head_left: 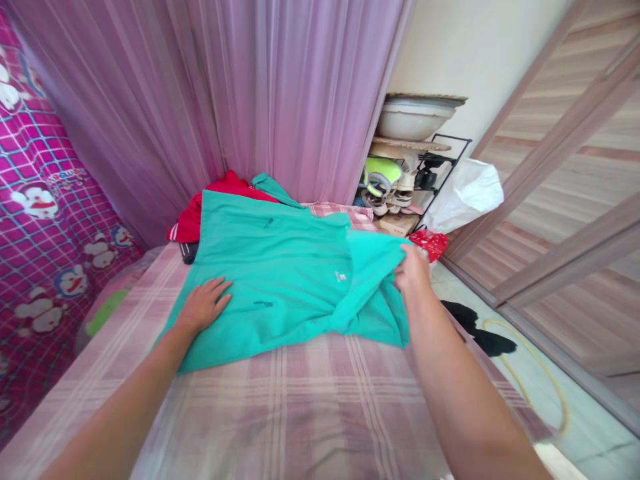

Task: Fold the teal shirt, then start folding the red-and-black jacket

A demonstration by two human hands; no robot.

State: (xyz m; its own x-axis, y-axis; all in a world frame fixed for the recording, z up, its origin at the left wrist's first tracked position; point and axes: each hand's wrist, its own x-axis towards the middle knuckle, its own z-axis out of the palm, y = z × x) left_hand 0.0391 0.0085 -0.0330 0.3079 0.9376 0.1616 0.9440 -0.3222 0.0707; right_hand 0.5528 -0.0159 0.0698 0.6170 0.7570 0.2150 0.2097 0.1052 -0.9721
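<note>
A teal shirt [280, 273] lies spread on a pink checked bed sheet [300, 400]. My left hand [204, 303] rests flat on the shirt's left part, fingers stretched out. My right hand [413, 267] is closed on the shirt's right edge, pinching the cloth and lifting a fold of it slightly above the bed. A small white logo shows on the shirt near the right hand.
A red garment [200, 213] and other clothes are piled behind the shirt. A pink curtain [240, 87] hangs at the back. A shoe rack [405, 180] with a basin on top, a white bag [467, 193] and sliding doors [565, 187] stand at right.
</note>
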